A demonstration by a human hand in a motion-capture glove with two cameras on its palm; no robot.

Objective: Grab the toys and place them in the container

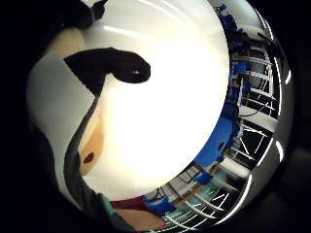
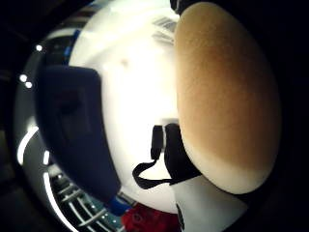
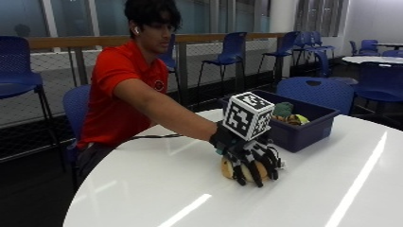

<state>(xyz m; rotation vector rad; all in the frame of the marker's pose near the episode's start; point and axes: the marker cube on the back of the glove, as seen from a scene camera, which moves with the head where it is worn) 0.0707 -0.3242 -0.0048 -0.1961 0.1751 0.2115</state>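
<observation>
My gloved right hand [image 3: 252, 153] lies on top of a tan plush toy [image 3: 228, 169] on the white round table [image 3: 157, 189], fingers curled down over its front and sides. The toy rests on the table. In the thumb side palm view its rounded tan body [image 2: 222, 96] fills much of the picture. The little finger side palm view shows white, black and tan parts of the toy [image 1: 63, 107] with a black gloved finger [image 1: 116, 65] across it. A dark blue container [image 3: 302, 130] stands just behind the hand, holding a green and a yellow toy [image 3: 286, 112].
The container's blue wall [image 2: 77, 130] also shows close beside the hand in the thumb side palm view. Blue chairs [image 3: 311, 92] stand around the table's far side. The person sits at the table's back left edge.
</observation>
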